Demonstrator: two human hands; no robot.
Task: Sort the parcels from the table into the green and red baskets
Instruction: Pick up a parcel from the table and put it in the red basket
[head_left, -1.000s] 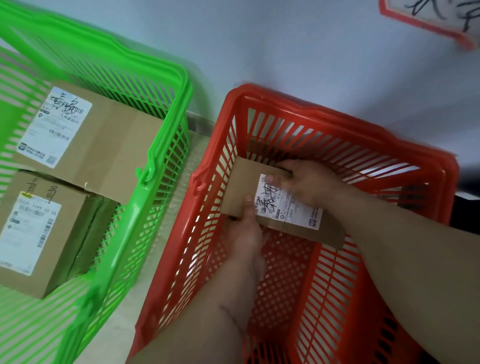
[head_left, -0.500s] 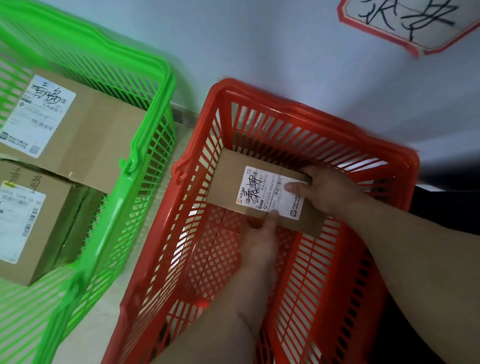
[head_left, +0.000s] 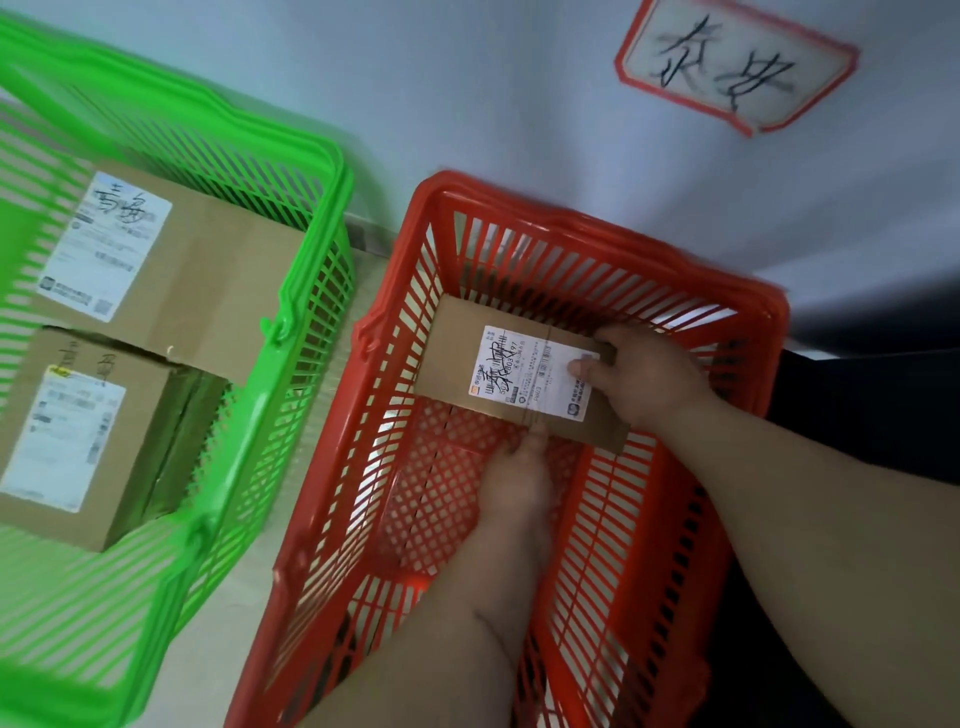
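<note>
Centre frame: right hand (head_left: 644, 376) and left hand (head_left: 519, 467) grasp small parcel (head_left: 467, 358), steadying it level inside red basket (head_left: 597, 244).

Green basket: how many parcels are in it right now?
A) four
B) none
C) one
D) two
D: the green basket holds two cardboard parcels, a large flat one at the far side and a smaller box nearer the camera.

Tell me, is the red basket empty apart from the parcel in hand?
Yes, as far as visible: the red basket shows only bare mesh below the parcel, which both hands grip inside it.
</note>
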